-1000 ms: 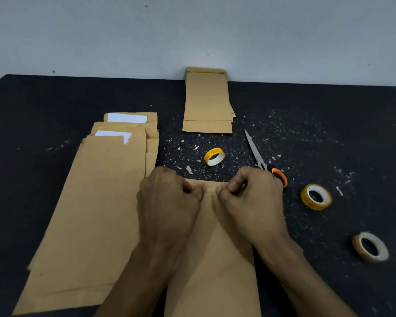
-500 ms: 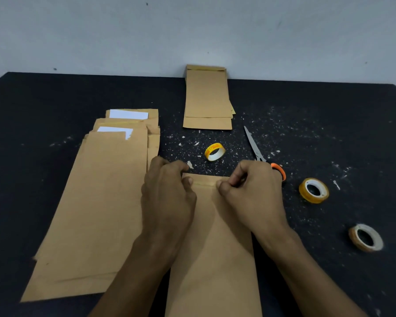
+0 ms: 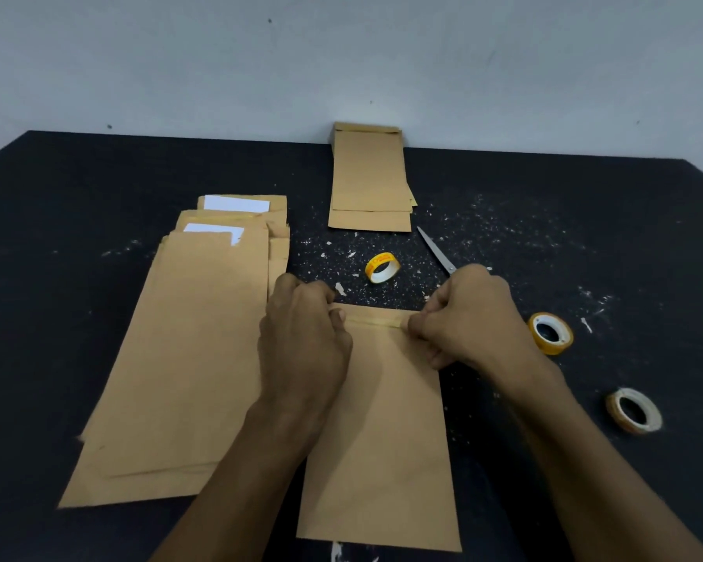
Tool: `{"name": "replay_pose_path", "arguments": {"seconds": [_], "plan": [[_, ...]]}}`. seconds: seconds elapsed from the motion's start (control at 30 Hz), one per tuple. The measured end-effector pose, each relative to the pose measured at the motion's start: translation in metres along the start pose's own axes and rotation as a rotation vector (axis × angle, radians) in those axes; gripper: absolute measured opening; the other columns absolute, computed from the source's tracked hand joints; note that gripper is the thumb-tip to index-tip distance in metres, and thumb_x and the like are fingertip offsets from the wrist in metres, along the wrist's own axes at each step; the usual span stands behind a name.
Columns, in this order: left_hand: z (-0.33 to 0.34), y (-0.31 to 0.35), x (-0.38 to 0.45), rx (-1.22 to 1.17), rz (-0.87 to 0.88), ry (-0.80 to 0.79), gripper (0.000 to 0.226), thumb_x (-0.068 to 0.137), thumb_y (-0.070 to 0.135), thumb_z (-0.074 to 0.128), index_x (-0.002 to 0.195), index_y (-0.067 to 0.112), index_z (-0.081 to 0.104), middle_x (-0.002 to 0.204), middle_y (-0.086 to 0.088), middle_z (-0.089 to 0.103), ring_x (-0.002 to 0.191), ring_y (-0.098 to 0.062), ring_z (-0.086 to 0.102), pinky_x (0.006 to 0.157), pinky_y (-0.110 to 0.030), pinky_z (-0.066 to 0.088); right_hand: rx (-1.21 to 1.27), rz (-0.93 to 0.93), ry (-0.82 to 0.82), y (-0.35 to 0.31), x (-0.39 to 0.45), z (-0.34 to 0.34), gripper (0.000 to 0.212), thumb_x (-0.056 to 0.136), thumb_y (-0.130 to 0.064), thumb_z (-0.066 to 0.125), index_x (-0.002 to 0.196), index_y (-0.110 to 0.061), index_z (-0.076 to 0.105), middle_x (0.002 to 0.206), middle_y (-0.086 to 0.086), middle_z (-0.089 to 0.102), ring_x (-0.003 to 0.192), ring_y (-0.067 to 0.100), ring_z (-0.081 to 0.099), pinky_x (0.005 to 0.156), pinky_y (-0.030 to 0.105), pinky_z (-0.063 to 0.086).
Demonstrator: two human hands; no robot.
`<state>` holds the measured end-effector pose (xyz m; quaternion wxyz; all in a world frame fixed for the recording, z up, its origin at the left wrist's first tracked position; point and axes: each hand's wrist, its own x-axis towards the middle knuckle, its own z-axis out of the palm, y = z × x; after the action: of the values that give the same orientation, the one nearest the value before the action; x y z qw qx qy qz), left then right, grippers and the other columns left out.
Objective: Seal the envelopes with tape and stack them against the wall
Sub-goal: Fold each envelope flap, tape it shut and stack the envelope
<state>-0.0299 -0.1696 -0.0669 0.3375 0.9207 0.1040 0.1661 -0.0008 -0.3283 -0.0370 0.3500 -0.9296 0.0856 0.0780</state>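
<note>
Nearest the camera, a brown envelope [image 3: 382, 440] lies flat on the black table [image 3: 57, 237], its flap end pointing away toward the wall. Both hands rest on that far end: the left hand [image 3: 305, 338] is curled over the left corner, knuckles up, pressing down on the folded flap, and the right hand [image 3: 467, 318] is curled at the right corner, its thumb and forefinger pinched together on the flap edge. A strip of tape [image 3: 372, 318] runs across the flap between the two hands. To the left, just beside the envelope, sits a loose pile of unsealed envelopes [image 3: 187, 358], with white paper showing at the open tops of two of them. On the right lie two tape rolls, a pale roll [image 3: 634, 410] nearer and a yellow roll [image 3: 550, 333] a little farther. Past the hands, a small yellow roll [image 3: 382, 267] stands tilted among white flecks, and scissors [image 3: 437, 250] lie beside it, their handles hidden behind the right hand. Farthest off, a stack [image 3: 370, 180] of sealed envelopes lies with its far end touching the wall [image 3: 341, 54].
</note>
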Motion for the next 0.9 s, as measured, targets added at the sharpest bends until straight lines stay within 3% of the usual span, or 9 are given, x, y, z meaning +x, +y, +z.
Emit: {"name": "replay_pose_path", "arguments": {"seconds": [0.13,0.23,0.3,0.43,0.53,0.67,0.77,0.9], "plan": [[-0.002,0.001,-0.001,-0.009,0.009,-0.005,0.016,0.091,0.013,0.065,0.105,0.012,0.071,0.108,-0.007,0.057,0.092,-0.030,0.060,0.081,-0.042,0.051,0.036,0.035,0.027,0.000,-0.002,-0.003,0.031,0.074,-0.016,0.087,0.071,-0.003,0.059,0.064,0.022,0.069,0.045,0.025,0.069,0.055,0.036,0.062],[-0.002,0.001,0.000,-0.002,0.010,-0.022,0.022,0.091,0.011,0.064,0.110,0.014,0.073,0.110,-0.007,0.055,0.094,-0.029,0.060,0.082,-0.039,0.049,0.066,0.030,0.055,0.003,-0.008,-0.004,0.032,0.076,-0.011,0.085,0.067,-0.005,0.055,0.070,0.023,0.069,0.044,0.024,0.068,0.045,0.029,0.057],[-0.003,0.001,0.002,0.007,0.012,-0.051,0.023,0.092,0.011,0.063,0.112,0.016,0.072,0.112,-0.006,0.053,0.095,-0.028,0.059,0.082,-0.038,0.048,0.103,0.028,0.074,0.006,-0.011,-0.003,0.034,0.078,-0.007,0.082,0.063,-0.007,0.052,0.061,0.020,0.069,0.042,0.021,0.067,0.041,0.024,0.052],[-0.004,0.000,0.003,0.027,-0.008,-0.113,0.011,0.093,0.016,0.063,0.103,0.019,0.065,0.113,-0.001,0.046,0.092,-0.023,0.055,0.078,-0.036,0.046,0.128,0.009,0.078,0.006,-0.016,0.000,0.037,0.082,-0.008,0.080,0.061,-0.010,0.049,0.053,0.014,0.066,0.042,0.020,0.066,0.051,0.033,0.061],[-0.007,-0.002,0.008,0.012,-0.011,-0.165,0.007,0.093,0.018,0.063,0.096,0.023,0.060,0.105,0.005,0.048,0.086,-0.015,0.049,0.074,-0.030,0.039,0.128,-0.020,0.080,0.008,-0.018,0.000,0.033,0.083,-0.009,0.078,0.064,-0.009,0.051,0.055,0.015,0.066,0.039,0.018,0.064,0.048,0.030,0.059],[-0.014,-0.009,0.020,-0.342,-0.060,-0.261,0.015,0.089,0.008,0.067,0.083,0.022,0.063,0.074,0.001,0.068,0.071,-0.013,0.058,0.066,-0.029,0.044,0.185,-0.041,0.074,0.011,-0.024,-0.004,0.025,0.084,-0.015,0.078,0.076,-0.009,0.055,0.064,0.014,0.070,0.040,0.019,0.061,0.040,0.028,0.050],[-0.027,-0.006,0.027,-0.594,-0.127,-0.302,0.011,0.092,0.006,0.066,0.089,0.017,0.066,0.061,0.007,0.064,0.052,-0.001,0.051,0.056,-0.024,0.041,0.373,-0.027,0.002,0.012,-0.028,-0.010,0.030,0.081,-0.020,0.081,0.094,-0.014,0.055,0.077,0.011,0.070,0.048,0.016,0.061,0.035,0.023,0.038],[-0.042,0.004,0.042,-0.784,-0.153,-0.258,0.008,0.094,0.006,0.064,0.092,0.013,0.066,0.052,0.008,0.054,0.047,-0.005,0.043,0.041,-0.017,0.036,0.432,-0.091,-0.317,0.016,-0.030,-0.025,0.020,0.088,-0.018,0.074,0.103,-0.008,0.066,0.079,0.010,0.074,0.051,0.013,0.059,0.036,0.021,0.029]]}}
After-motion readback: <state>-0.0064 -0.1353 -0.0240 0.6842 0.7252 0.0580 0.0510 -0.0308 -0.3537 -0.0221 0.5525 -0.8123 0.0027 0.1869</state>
